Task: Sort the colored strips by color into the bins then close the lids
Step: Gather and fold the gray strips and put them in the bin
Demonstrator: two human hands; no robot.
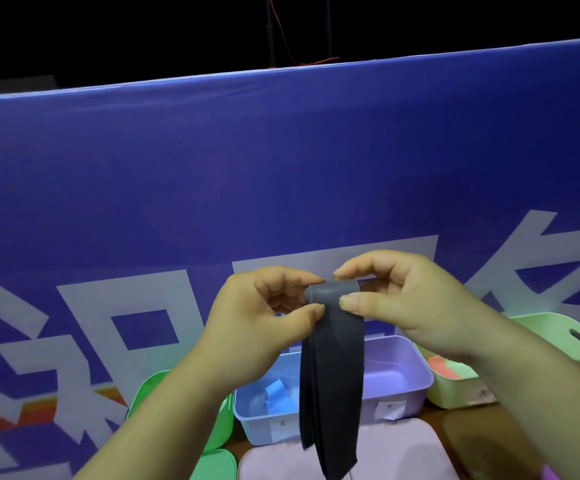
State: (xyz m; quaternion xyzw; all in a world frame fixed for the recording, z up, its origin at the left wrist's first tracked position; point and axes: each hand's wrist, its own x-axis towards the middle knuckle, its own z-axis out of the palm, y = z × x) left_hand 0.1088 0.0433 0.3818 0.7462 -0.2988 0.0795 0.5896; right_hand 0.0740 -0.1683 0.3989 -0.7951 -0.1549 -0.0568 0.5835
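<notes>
Grey strip hangs vertical at centre of view, raised in front of the bins by both hands; top end is rolled over into a short tube; lower end dangles in front of the lavender bin and the pink lid. Left hand: thumb and forefinger pinch the roll's left end; other fingers curled. Right hand: thumb and forefinger pinch the roll's right side; other fingers curled behind.

Lavender bin is open; blue strips lie inside, left end. Green bin sits to the left, partly hidden by the left forearm; pale green bin to the right holds a pink strip; green lid lies bottom left, beside the pink lid. Bins rest on brown counter; blue banner w/ white characters stands behind.
</notes>
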